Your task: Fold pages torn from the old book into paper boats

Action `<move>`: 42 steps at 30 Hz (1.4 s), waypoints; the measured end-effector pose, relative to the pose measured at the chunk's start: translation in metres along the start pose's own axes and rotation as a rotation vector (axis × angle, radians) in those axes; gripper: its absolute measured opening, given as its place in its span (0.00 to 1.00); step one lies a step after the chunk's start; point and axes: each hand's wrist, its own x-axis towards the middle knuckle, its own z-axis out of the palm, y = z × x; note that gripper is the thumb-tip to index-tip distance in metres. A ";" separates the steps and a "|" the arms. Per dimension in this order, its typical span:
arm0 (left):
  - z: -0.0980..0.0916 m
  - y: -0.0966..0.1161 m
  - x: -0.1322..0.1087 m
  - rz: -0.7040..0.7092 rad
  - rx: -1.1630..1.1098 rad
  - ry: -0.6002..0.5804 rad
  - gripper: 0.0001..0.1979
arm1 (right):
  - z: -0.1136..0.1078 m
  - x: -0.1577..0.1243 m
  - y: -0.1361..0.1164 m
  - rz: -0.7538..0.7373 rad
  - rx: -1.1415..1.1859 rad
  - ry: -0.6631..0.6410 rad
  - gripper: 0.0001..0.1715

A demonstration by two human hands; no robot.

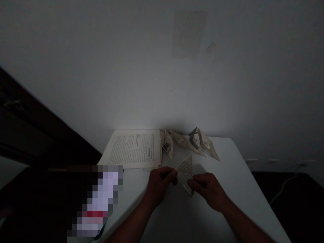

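Note:
A folded piece of printed paper [185,172], roughly triangular, is held up over the white table [235,189] between both my hands. My left hand [160,184] pinches its left edge with fingers closed. At its lower right edge, my right hand [208,189] has thumb and fingers closed on the paper. Behind it, several finished folded paper shapes [199,141] made from printed pages lie near the wall.
A stack of printed pages [134,148] lies at the table's far left corner against the white wall. A blurred-out patch [97,202] covers the near left. Dark furniture [30,135] stands left of the table, and the room is dim.

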 end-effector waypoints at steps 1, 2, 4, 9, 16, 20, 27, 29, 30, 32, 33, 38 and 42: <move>0.000 0.000 0.000 0.006 0.006 0.017 0.12 | 0.000 0.000 0.000 0.002 0.002 -0.007 0.23; -0.001 0.001 0.000 0.015 0.014 0.034 0.12 | 0.001 0.000 -0.001 0.000 -0.007 -0.015 0.23; -0.002 0.002 -0.001 0.036 0.023 0.056 0.13 | 0.002 0.000 -0.002 -0.013 -0.042 -0.036 0.22; -0.002 0.001 -0.002 0.037 0.003 0.061 0.13 | 0.003 0.000 -0.005 -0.029 -0.069 -0.053 0.24; -0.001 0.000 -0.002 0.036 0.031 0.061 0.13 | 0.001 -0.001 -0.006 -0.029 -0.032 -0.051 0.25; -0.002 0.001 -0.002 0.033 0.018 0.094 0.13 | 0.004 -0.001 -0.005 0.000 -0.029 -0.081 0.23; -0.003 -0.004 -0.001 0.037 0.001 0.102 0.12 | 0.005 -0.001 -0.005 0.041 -0.022 -0.069 0.21; -0.003 -0.004 -0.001 0.035 -0.002 0.109 0.12 | 0.005 -0.002 -0.006 0.044 0.000 -0.081 0.21; -0.003 -0.003 0.000 0.030 -0.009 0.115 0.12 | 0.005 -0.002 -0.007 0.038 0.000 -0.087 0.20; -0.003 -0.002 0.000 0.018 -0.021 0.134 0.13 | 0.005 -0.002 -0.009 0.026 -0.041 -0.091 0.20; -0.004 0.000 0.000 0.015 -0.022 0.140 0.13 | 0.005 -0.003 -0.010 0.019 -0.072 -0.087 0.20; -0.004 0.002 0.000 0.004 -0.046 0.139 0.14 | 0.004 -0.003 -0.013 0.014 -0.110 -0.096 0.20; -0.002 -0.001 0.000 -0.001 -0.052 0.055 0.13 | 0.002 -0.001 -0.011 -0.022 -0.095 -0.009 0.19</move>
